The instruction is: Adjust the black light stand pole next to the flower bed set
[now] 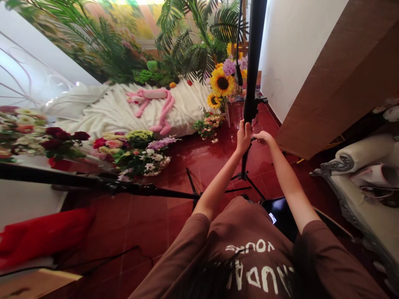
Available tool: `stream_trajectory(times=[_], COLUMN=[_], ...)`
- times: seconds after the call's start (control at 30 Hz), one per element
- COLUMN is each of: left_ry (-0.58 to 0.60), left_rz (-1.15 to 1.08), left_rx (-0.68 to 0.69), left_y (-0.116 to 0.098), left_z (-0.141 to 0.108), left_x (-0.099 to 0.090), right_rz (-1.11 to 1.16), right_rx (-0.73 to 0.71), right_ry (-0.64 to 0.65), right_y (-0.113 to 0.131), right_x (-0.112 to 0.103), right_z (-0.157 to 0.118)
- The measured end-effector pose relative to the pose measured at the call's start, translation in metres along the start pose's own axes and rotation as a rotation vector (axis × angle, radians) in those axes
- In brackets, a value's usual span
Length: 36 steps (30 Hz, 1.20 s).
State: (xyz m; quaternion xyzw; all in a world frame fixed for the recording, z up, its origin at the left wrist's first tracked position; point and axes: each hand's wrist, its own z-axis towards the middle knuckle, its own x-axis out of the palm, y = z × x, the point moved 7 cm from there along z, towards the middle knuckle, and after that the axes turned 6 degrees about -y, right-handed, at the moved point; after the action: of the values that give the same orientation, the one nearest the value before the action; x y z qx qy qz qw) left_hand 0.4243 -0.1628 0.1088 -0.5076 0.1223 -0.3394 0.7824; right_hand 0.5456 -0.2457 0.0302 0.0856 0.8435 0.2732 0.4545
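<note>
A tall black light stand (252,79) rises in front of me, its tripod legs spread on the red tiled floor. My left hand (243,138) is wrapped round its pole just below a thick collar. On the right side of the pole, my right hand (262,137) has its fingers closed at a small knob or clamp. The part between those fingers is mostly hidden. A black cable with a plug (238,74) hangs beside the upper pole.
A second black stand (149,189) crosses the left side. Artificial flowers (146,153) and a white-draped bed (106,108) with a pink plush toy (162,109) lie ahead. Sunflowers (222,83) stand near the pole. A cream sofa (358,195) is at right, red cloth (46,234) at left.
</note>
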Motion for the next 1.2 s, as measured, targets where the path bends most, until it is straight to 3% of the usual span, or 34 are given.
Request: stream_trajectory(times=[0.1, 0.23, 0.33, 0.53, 0.7, 0.83, 1.07, 1.13, 1.2], left_ry=[0.011, 0.032, 0.013, 0.004, 0.008, 0.085, 0.112, 0.138, 0.218], left_rz=[0.016, 0.015, 0.012, 0.008, 0.050, 0.088, 0.171, 0.235, 0.321], left_rx=[0.001, 0.006, 0.014, -0.037, -0.047, -0.083, -0.033, -0.020, -0.109], left_y=[-0.001, -0.001, -0.002, 0.009, 0.020, 0.032, 0.045, 0.055, 0.075], left_z=[0.000, -0.001, -0.001, -0.009, -0.020, -0.029, -0.049, -0.066, -0.094], left_x=[-0.001, -0.001, -0.001, -0.001, -0.008, -0.012, -0.024, -0.034, -0.048], right_rz=[0.029, 0.347, 0.513, 0.656, 0.583, 0.489, 0.542, 0.566, 0.595], right_rx=[-0.065, -0.402, -0.537, -0.513, -0.461, -0.417, -0.415, -0.412, -0.397], right_ry=[-0.060, -0.372, -0.453, -0.566, -0.710, -0.794, -0.759, -0.740, -0.736], right_y=[0.001, 0.004, -0.002, -0.007, -0.008, -0.010, -0.012, -0.011, -0.011], right_x=[0.001, -0.005, 0.003, 0.016, 0.018, 0.018, 0.023, 0.024, 0.025], right_z=[-0.002, -0.019, -0.034, -0.041, -0.034, -0.024, -0.016, -0.015, -0.014])
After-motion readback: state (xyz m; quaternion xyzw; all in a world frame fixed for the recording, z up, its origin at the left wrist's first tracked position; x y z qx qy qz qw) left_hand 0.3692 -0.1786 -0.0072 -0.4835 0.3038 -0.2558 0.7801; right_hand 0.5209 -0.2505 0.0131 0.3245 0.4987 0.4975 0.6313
